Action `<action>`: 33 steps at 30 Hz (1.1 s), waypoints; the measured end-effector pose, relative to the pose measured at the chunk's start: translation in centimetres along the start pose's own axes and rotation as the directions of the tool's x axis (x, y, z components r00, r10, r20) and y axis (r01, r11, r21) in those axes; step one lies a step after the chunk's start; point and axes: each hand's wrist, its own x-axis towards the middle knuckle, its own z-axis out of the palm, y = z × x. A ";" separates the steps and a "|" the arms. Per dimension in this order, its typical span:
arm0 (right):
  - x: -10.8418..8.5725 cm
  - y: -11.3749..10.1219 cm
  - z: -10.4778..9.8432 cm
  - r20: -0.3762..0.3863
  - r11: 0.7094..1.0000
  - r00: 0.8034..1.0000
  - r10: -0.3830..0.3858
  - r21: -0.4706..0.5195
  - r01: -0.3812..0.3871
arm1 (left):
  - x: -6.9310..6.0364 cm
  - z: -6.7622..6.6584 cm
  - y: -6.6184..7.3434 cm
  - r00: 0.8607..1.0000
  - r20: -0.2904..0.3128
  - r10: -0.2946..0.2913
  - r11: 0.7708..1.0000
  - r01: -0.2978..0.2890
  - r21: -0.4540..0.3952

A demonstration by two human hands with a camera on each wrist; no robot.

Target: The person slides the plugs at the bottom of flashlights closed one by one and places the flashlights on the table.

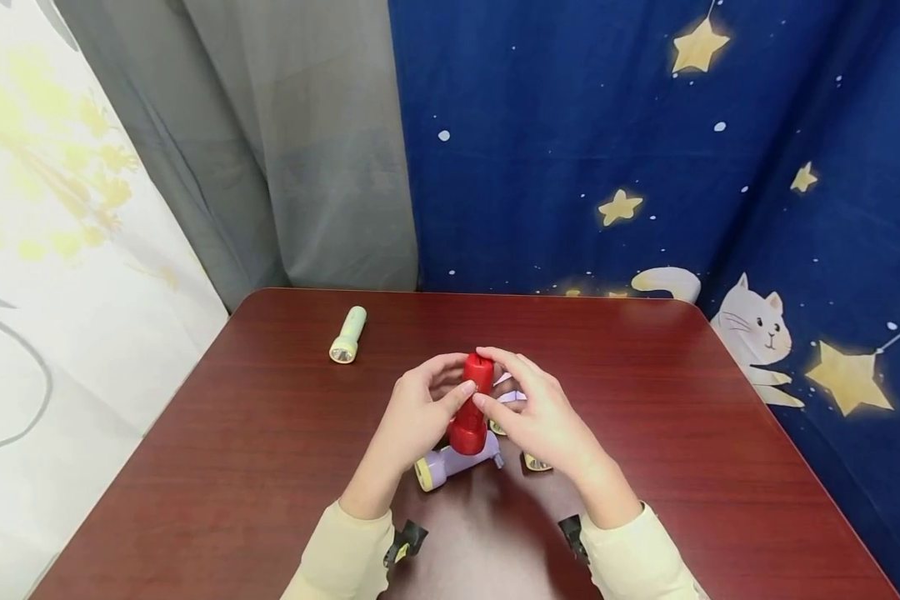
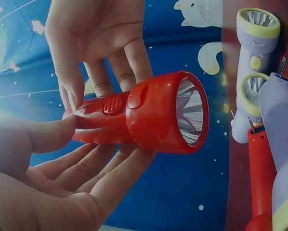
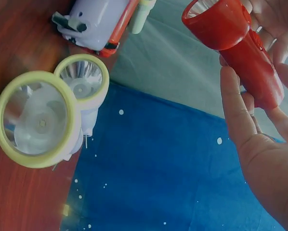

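Observation:
Both hands hold a red flashlight [image 1: 468,433] up over the table, its lens end toward the person. My left hand [image 1: 416,408] grips it from the left, thumb on the body and fingers along the side. From the right, my right hand [image 1: 543,417] holds it with the thumb on the body and a finger at the tail end. The left wrist view shows the ribbed switch and the clear lens of the red flashlight [image 2: 158,115]. Below it lies a purple flashlight [image 1: 457,461] with a yellow rim and plug prongs out at its tail.
Another red flashlight [image 2: 260,168] lies beside the purple one. More purple flashlights [image 2: 245,57] with yellow rims are partly hidden by my right hand in the head view. A light green flashlight [image 1: 351,329] lies at the table's far left. Curtains [image 1: 540,167] hang behind the table [image 1: 255,467].

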 end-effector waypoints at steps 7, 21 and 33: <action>0.4 0.0 -0.3 0.003 1.000 1.000 0.024 -0.011 -0.024 | 0.1 0.0 -0.1 1.000 0.005 0.005 1.000 -0.005 0.004; 0.2 0.8 -0.1 0.023 0.999 0.999 0.047 0.011 -0.048 | 0.0 0.1 -0.7 1.000 0.011 0.019 1.000 -0.019 -0.015; 0.0 0.9 0.3 -0.039 0.999 0.998 0.041 0.005 -0.041 | -0.3 0.2 -0.9 0.999 0.022 -0.031 0.998 0.032 -0.047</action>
